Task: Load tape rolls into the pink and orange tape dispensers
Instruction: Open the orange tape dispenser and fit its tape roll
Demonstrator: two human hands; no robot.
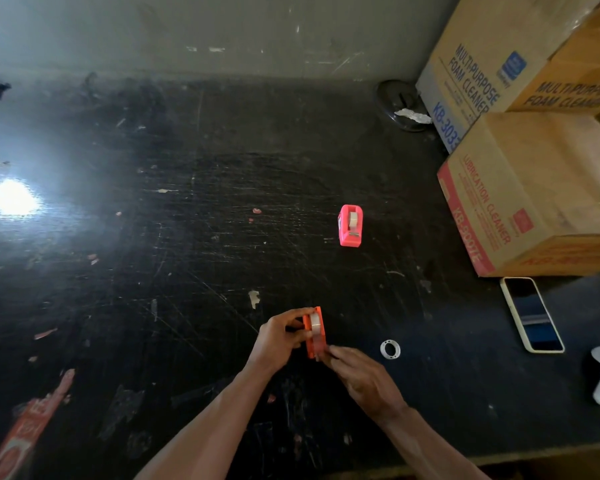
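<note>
In the head view, the left hand (279, 336) grasped the orange tape dispenser (315, 336), a narrow plastic block with a clear roll inside, near the front of the scratched, glossy black desk (187, 237). The right hand (359, 375) pinched at its lower end. The pink tape dispenser (350, 225), already holding a roll, stood farther back. A small white ring (390, 349) lay just beside the right hand.
</note>
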